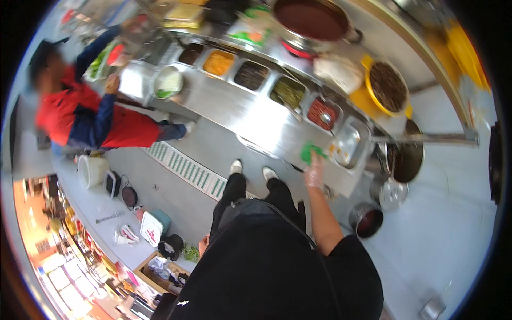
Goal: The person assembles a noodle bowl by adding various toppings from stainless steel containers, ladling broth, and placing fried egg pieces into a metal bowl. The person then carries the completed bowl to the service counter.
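My right hand (pixel 314 173), in a clear plastic glove, reaches to the right end of the steel counter (pixel 229 112). Its fingers are closed on a crumpled green cloth (pixel 309 151) at the counter's surface. Just right of the cloth is a steel pan (pixel 349 143) with a few food scraps in it. Beyond it, a pan of reddish diced food (pixel 322 113) has a spoon in it. Low at my left side, only a small part of my left hand (pixel 204 244) shows beside my black clothing; its fingers are mostly hidden.
Several food pans line the counter's far side, one with orange shreds (pixel 218 63). Behind them stand a large pot (pixel 311 20) and a yellow colander (pixel 388 88). A co-worker in red (pixel 90 112) stands at left. A floor drain grate (pixel 184 169) runs behind my feet.
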`<state>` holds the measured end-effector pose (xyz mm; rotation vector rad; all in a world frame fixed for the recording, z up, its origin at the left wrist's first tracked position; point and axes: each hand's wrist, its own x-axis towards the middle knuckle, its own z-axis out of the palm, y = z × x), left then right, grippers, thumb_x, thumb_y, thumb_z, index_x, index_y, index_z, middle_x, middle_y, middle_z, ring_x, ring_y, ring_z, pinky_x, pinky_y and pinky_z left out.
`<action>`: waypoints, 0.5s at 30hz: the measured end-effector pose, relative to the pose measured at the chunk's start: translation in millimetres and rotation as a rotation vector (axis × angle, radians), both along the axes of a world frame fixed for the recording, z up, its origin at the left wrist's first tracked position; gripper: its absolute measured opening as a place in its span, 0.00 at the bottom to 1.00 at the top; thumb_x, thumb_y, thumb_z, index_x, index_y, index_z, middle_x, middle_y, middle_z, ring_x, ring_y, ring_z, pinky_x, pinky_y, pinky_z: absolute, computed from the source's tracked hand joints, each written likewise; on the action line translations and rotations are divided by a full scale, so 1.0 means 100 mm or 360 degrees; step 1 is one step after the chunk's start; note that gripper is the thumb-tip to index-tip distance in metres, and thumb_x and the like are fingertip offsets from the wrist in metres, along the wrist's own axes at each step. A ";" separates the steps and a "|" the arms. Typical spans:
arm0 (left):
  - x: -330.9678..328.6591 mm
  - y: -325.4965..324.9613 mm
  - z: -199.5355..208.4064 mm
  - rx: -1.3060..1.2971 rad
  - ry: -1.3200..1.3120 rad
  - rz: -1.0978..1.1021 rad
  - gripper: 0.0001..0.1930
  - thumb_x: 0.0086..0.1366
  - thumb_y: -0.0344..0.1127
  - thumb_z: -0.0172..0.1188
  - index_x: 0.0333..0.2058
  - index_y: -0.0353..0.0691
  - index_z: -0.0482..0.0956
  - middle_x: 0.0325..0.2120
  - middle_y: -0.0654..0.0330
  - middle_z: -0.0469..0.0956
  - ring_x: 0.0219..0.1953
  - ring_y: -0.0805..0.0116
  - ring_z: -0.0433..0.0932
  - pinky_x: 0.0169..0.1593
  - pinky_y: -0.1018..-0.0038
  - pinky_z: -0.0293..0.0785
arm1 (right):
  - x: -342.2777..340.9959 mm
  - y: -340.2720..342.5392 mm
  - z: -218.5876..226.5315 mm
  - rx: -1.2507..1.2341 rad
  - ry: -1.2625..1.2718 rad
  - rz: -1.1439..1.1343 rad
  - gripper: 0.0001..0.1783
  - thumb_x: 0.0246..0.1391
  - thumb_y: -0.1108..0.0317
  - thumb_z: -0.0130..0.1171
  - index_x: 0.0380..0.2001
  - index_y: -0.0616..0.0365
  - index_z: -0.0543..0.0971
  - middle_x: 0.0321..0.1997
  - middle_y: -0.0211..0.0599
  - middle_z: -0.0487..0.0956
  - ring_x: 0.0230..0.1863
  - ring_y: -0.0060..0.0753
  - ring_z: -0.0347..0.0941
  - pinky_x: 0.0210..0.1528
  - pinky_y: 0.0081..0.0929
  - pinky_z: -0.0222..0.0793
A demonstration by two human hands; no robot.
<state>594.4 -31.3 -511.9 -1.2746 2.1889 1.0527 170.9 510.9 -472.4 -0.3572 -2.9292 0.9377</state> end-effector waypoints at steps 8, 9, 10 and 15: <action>-0.49 0.53 0.46 0.0172 -0.0110 -0.0358 0.28 0.74 0.57 0.52 0.46 0.31 0.81 0.29 0.52 0.83 0.33 0.62 0.81 0.40 0.65 0.75 | -0.50 0.59 0.50 0.0505 -0.0194 -0.0349 0.43 0.50 0.60 0.67 0.71 0.40 0.66 0.67 0.45 0.65 0.74 0.55 0.54 0.73 0.62 0.50; -0.61 0.56 0.70 0.0170 -0.0133 -0.0353 0.29 0.75 0.57 0.51 0.45 0.31 0.81 0.29 0.52 0.83 0.32 0.64 0.80 0.39 0.66 0.75 | -0.59 0.59 0.50 0.0560 -0.0156 -0.0337 0.44 0.50 0.58 0.67 0.72 0.42 0.65 0.70 0.44 0.64 0.76 0.54 0.51 0.74 0.63 0.46; -0.81 0.54 0.81 0.0209 -0.0133 -0.0344 0.30 0.76 0.58 0.49 0.45 0.31 0.81 0.29 0.52 0.83 0.32 0.65 0.80 0.38 0.66 0.74 | -0.60 0.65 0.52 0.0652 -0.0105 -0.0367 0.45 0.51 0.56 0.66 0.73 0.44 0.64 0.73 0.44 0.62 0.78 0.53 0.48 0.75 0.64 0.43; -1.65 0.75 1.52 0.0442 0.0040 0.0057 0.31 0.76 0.61 0.48 0.49 0.32 0.79 0.34 0.51 0.83 0.35 0.63 0.82 0.39 0.69 0.76 | 0.01 0.45 0.35 0.0580 -0.0222 -0.0010 0.47 0.53 0.56 0.67 0.72 0.60 0.61 0.81 0.45 0.49 0.81 0.50 0.42 0.78 0.58 0.40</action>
